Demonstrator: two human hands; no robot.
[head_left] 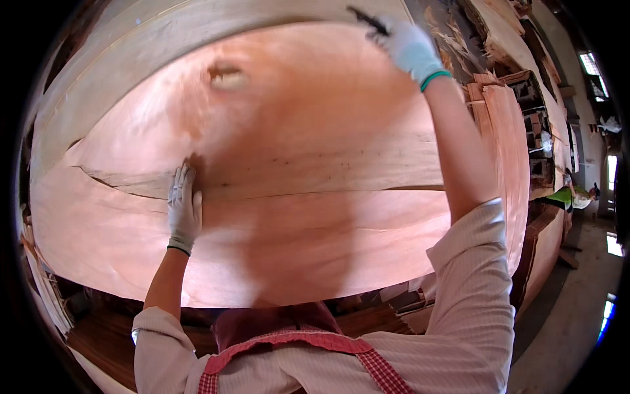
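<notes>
A wide pinkish wood veneer sheet [295, 230] is spread out before me. My left hand [184, 203], in a white glove, lies flat on it with the fingers stretched away from me and holds nothing. Up at the far right edge is my right hand [403, 46], in a white glove with a green cuff. It is closed round a slim black tool [369, 21] that points left; motion blur hides its exact kind. A ragged hole [228, 76] shows in the far left part of the veneer. Dark-edged splits run across the sheet's middle beside a paler band.
Another pale veneer sheet [118, 72] shows beyond the far edge. Torn veneer scraps [446, 43] and stacked sheets [505, 131] are on the right. Another person [572, 196] in a green and white top is far off at right. Brown corrugated material [108, 341] is at lower left.
</notes>
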